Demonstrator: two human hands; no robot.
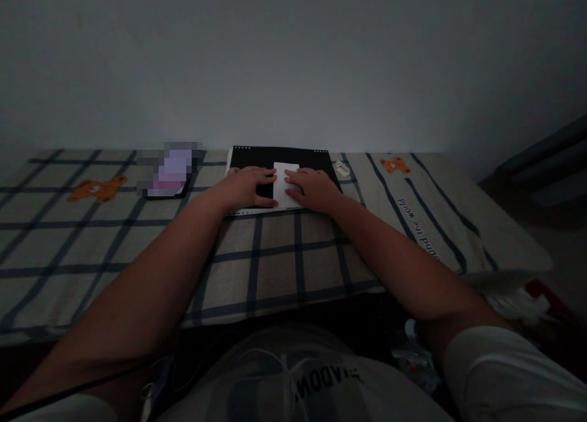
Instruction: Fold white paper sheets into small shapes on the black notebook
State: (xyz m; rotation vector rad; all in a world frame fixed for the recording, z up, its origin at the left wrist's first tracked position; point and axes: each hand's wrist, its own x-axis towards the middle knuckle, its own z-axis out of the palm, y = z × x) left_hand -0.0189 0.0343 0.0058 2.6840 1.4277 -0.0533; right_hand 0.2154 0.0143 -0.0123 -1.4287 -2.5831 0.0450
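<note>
A small white rectangular piece, which looks like paper or card (282, 180), lies upright in view on a black sheet or pad (257, 156) with punched holes along its edges. My left hand (247, 186) rests flat on the black surface, its fingers apart and their tips at the white piece's left edge. From the other side, my right hand (316, 188) lies over the white piece's right part, fingers spread and touching it. Neither hand is closed round anything. The right fingers hide some of the white piece.
A phone (172, 171), partly blurred out, lies to the left on the checked tablecloth (275, 257). A small crumpled whitish scrap (342, 169) sits just right of the black pad. The wall (293, 61) rises behind the table. Plastic bags (417, 361) are below the table's front edge.
</note>
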